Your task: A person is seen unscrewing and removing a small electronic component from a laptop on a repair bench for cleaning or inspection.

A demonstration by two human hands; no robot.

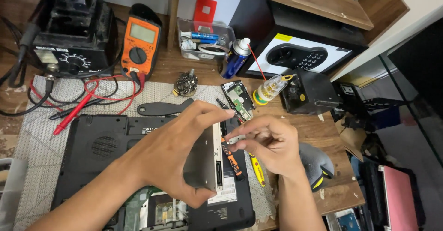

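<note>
My left hand [177, 152] grips a flat grey drive caddy [207, 159], holding it on edge above the black upturned laptop [97, 150]. My right hand [267, 143] pinches the caddy's upper right corner with fingertips, possibly on a small part too small to tell. An orange-and-black screwdriver [233, 159] and a yellow-handled tool [257, 170] lie just under the right hand. The laptop's drive bay near the bottom is open, with a white label [224, 194] showing.
An orange multimeter [140, 44] with red and black leads, a black soldering station [74, 37], a spray can [235, 55], a small circuit board [237, 97], a black plastic pry tool [161, 107], a black safe [300, 51] and a grey glove [316, 164] surround the grey mat [37, 134]. The table edge drops off at right.
</note>
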